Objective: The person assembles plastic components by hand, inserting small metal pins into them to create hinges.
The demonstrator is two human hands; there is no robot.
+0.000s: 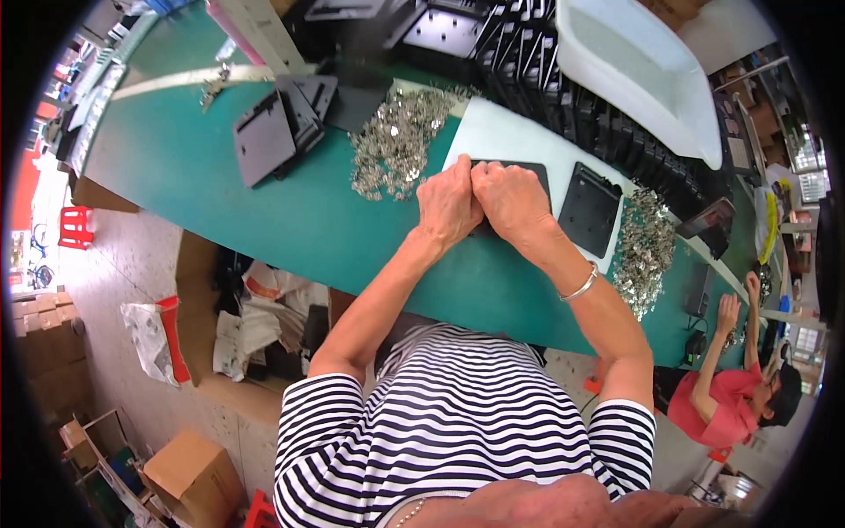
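Side by side over a black plate (539,169), my left hand (447,202) and my right hand (512,201) are both closed, their fingers curled down onto it. Whatever small piece the fingertips may pinch is hidden beneath the knuckles. The plate lies on a white board (482,125). Just to the right, a second black plate (590,211) with small raised features rests on the same board. One heap of small shiny metal parts (392,148) sits left of my hands. Another heap of metal parts (644,255) lies to the right of the board.
Dark plates (267,141) are piled at the left on the green table (290,224). Behind the board stand rows of black parts (563,99), with a white tub (642,66) on top. A co-worker (717,409) in red works at the right. Below the table is an open cardboard box (198,326).
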